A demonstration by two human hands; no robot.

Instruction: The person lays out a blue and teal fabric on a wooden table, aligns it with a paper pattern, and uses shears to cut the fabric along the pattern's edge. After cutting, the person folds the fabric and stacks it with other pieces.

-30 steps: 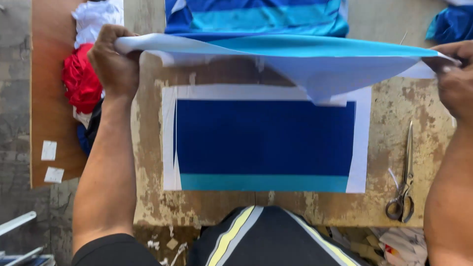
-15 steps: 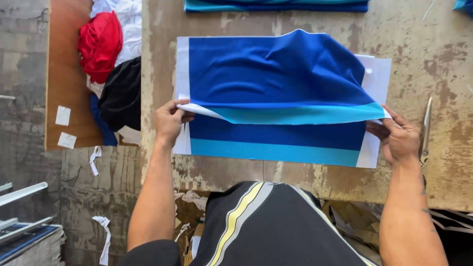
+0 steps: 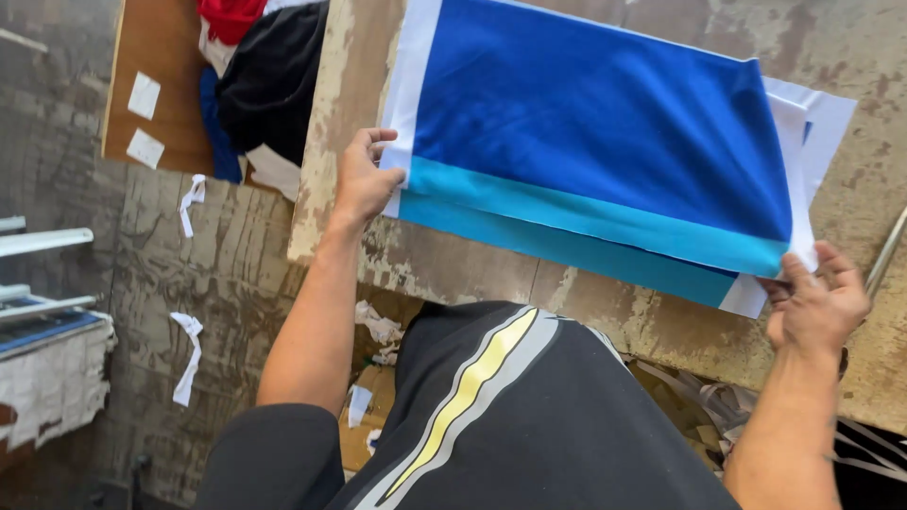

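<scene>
A big blue cloth point(image 3: 605, 132) lies flat on the worn table point(image 3: 661, 321), a bit nearer the far side. It has a dark blue part and a light blue stripe point(image 3: 586, 215) along its near edge. Under it is another piece just like it, whose own light blue stripe peeks out at the near side. Both rest on a white sheet point(image 3: 827, 118) that shows at the left and right ends.

The left hand point(image 3: 364, 179) pinches the near left corner of the top cloth between thumb and fingers. The right hand point(image 3: 817, 302) grips the near right corner the same way, with the white sheet's edge there too. The top cloth looks spread out and smooth. Its edges nearly match the piece below, but the stripes are not lined up all the way yet, so a little nudging looks left to do.

The cloth looks soft and thin, with straight sides like a rectangle. The table is rough, with old paint peeling off and brown wood showing.

At the far left is a heap of red, black and white clothes point(image 3: 260, 66) on a brown board point(image 3: 156, 57). White scraps point(image 3: 189, 354) lie on the grey floor. The person wears a black shirt with a yellow stripe point(image 3: 472, 378).
</scene>
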